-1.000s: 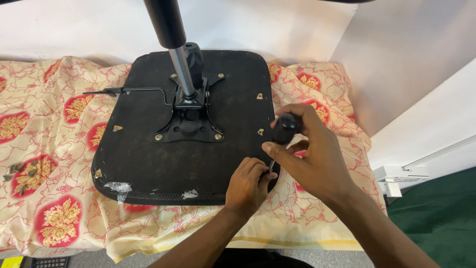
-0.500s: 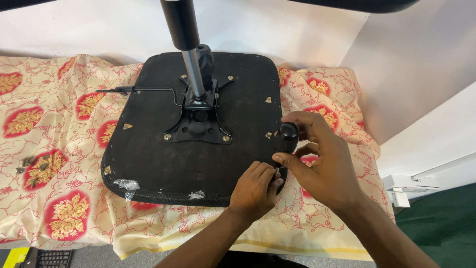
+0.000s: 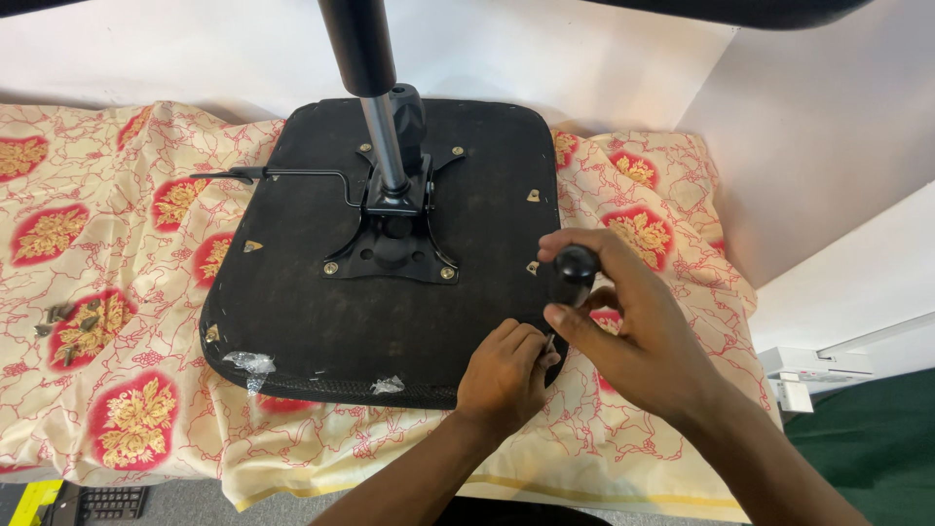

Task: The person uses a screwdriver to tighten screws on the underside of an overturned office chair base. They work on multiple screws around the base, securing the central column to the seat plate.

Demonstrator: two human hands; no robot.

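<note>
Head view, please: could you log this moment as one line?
right hand: grips screwdriver | left hand: steadies its tip on seat underside | floral cloth beneath

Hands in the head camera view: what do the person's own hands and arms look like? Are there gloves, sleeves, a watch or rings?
Both are bare. The left hand and right hand wear no gloves, and no ring, watch or band shows on the fingers or wrists. Both forearms are uncovered as far as the bottom edge of the picture, so no sleeve is visible. No cables or markings appear on them.

Bright even light, soft shadows, sharp focus
</note>
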